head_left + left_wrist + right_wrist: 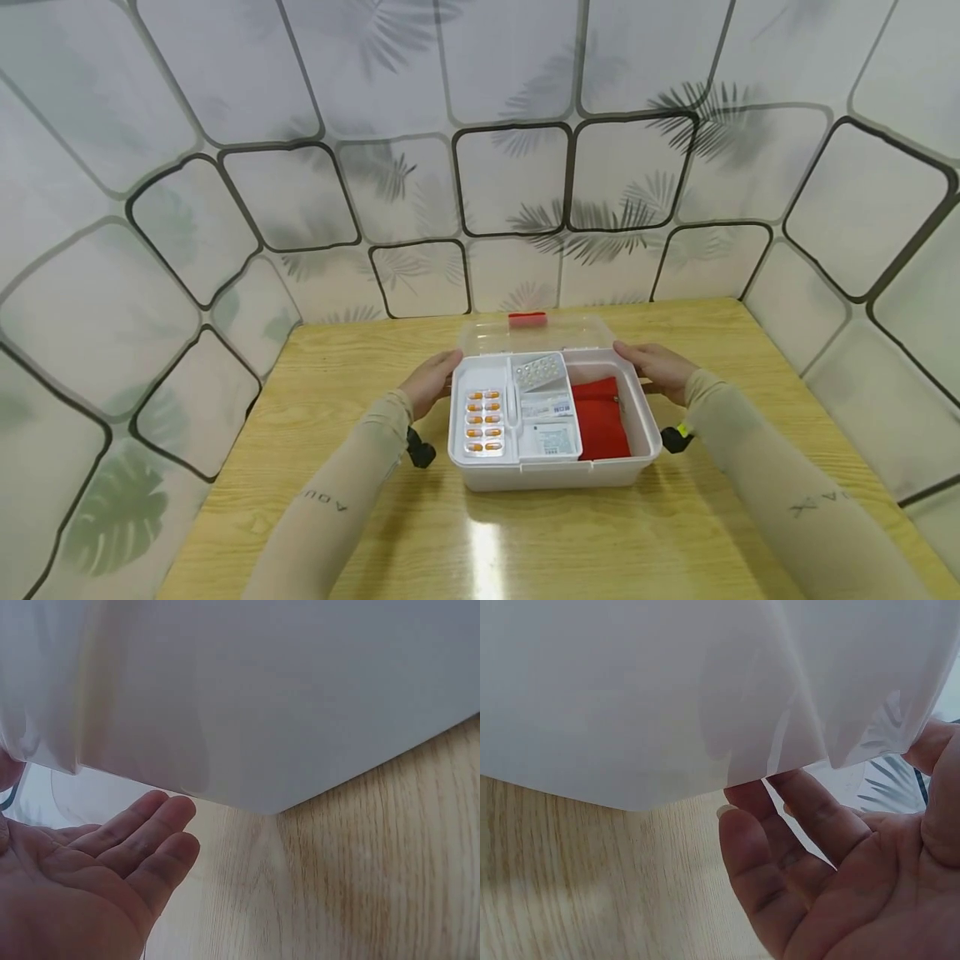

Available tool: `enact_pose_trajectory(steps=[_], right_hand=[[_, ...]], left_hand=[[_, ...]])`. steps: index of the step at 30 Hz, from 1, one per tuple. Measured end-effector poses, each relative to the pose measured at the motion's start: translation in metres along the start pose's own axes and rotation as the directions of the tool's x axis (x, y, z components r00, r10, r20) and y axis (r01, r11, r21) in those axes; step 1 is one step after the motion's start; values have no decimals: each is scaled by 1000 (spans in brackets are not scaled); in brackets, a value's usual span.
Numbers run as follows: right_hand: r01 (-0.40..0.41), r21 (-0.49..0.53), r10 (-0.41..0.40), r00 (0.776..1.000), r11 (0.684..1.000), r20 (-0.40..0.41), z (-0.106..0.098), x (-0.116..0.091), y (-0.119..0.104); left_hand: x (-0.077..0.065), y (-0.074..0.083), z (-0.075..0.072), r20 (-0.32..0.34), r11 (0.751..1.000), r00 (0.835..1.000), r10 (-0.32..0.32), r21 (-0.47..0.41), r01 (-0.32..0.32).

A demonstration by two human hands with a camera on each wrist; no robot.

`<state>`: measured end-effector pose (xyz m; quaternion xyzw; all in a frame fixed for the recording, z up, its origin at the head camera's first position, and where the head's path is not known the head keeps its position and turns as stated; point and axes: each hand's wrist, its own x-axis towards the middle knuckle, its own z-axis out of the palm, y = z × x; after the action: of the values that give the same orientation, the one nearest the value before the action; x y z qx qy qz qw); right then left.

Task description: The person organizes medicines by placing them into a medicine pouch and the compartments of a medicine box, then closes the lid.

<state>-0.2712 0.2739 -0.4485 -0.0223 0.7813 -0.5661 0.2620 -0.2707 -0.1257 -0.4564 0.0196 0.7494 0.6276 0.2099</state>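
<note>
A white plastic medicine box [555, 477] stands on the table, its lid [558, 335] tipped back behind it. My left hand [431, 382] is at the box's far left corner. Its thumb is near the rim and its fingers lie fairly straight beside the wall in the left wrist view. At the far right corner, my right hand [660, 371] grips the rim area with the thumb, its bent fingers against the outside wall. A white tray [513, 457] inside carries a blister pack of orange capsules [483, 421], a silver blister pack [540, 372] and small packets [551, 438]. Beside it lies a red pouch [602, 425].
The wooden table [352, 350] extends around the box. Patterned curtain-like walls [517, 183] enclose it at the back and both sides. A red latch [527, 319] sits on the lid's far edge. Black wrist devices [420, 450] hang beneath both sleeves.
</note>
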Motion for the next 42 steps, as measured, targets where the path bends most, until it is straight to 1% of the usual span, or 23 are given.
enact_pose_trajectory(steps=[3,6,9,12,17,25,30,35,42], right_hand=[[-7,9,7,1000,1000,-7,1,0,-1],[-16,14,16,1000,1000,-20,1,0,-1],[-9,16,10,1000,1000,-25,2,0,0],[5,19,-5,1000,1000,-27,2,1,2],[38,33,-37,999,999,-31,2,2,4],[93,42,-92,995,995,-25,3,2,4],[161,42,-159,986,986,-46,3,3,3],[226,34,-222,970,974,-96,4,5,4],[312,62,-300,941,948,-158,7,7,4]], left_hand=[[1,0,0,-3,1000,1000,6,-2,-6],[2,-1,0,-22,1000,1000,7,-3,-7],[3,-2,1,-42,1000,999,11,-4,-11],[4,-2,1,-47,1000,999,20,-2,-20],[4,-2,1,-42,998,997,60,-11,-61],[5,-2,0,-45,991,992,116,-62,-118],[5,-2,-1,-42,980,982,186,-62,-188],[5,-2,-1,-48,963,968,246,-105,-250],[3,0,1,-111,947,946,305,-73,-314]])
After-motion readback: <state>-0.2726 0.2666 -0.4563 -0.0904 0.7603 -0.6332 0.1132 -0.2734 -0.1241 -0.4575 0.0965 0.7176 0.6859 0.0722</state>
